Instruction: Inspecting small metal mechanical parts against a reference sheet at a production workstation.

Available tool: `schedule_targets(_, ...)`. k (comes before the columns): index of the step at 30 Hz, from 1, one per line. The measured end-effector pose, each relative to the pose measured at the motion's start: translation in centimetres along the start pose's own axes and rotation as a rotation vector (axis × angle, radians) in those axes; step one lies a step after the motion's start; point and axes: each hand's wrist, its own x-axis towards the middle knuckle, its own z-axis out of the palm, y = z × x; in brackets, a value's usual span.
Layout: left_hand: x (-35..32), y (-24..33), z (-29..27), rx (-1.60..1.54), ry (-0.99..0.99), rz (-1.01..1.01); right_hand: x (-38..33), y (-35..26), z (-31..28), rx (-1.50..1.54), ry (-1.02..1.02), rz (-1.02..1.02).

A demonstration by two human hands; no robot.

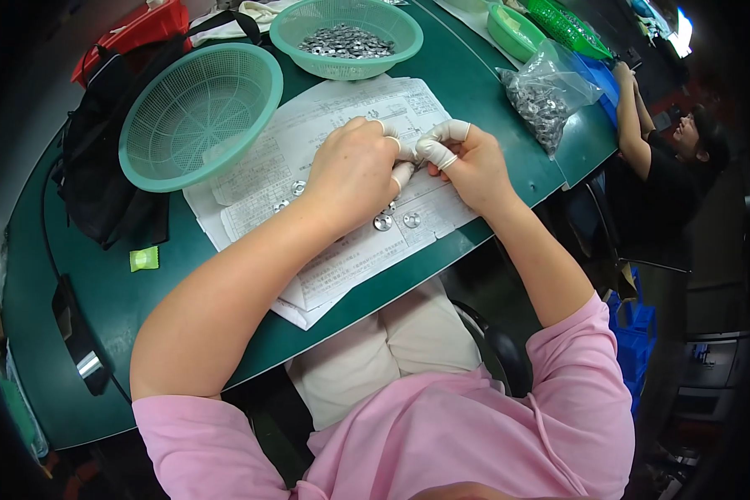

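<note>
Over printed paper sheets (342, 275), my left hand (354, 171) and my right hand (471, 162) meet with fingertips pinched together. White finger cots cover the thumbs and some fingers of both. Whatever they grip between them is small and hidden by the fingers. Just below my left hand lie round metal flanged parts with holes, one of them a silvery disc (382, 222) and another a paler disc (412, 220) nearer my right hand. More such discs (298, 187) rest on the paper left of my left wrist.
An empty green mesh basket (154, 179) stands at left; another basket (279, 37) behind holds many metal parts. A clear bag of metal parts (550, 100) lies at right. A black bag (100, 167) and green packet (144, 258) are at left. A co-worker (658, 175) sits at far right.
</note>
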Motion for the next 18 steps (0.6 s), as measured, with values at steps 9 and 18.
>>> schedule_targets(9, 0.5, -0.8, -0.7, -0.254, -0.097, -0.194, -0.5, -0.3, 0.5, -0.418, 0.025, -0.410)
schedule_targets(18, 0.5, -0.6, -0.9, -0.335, -0.137, -0.243, -0.1, 0.3, 0.5, -0.420, 0.045, -0.459)
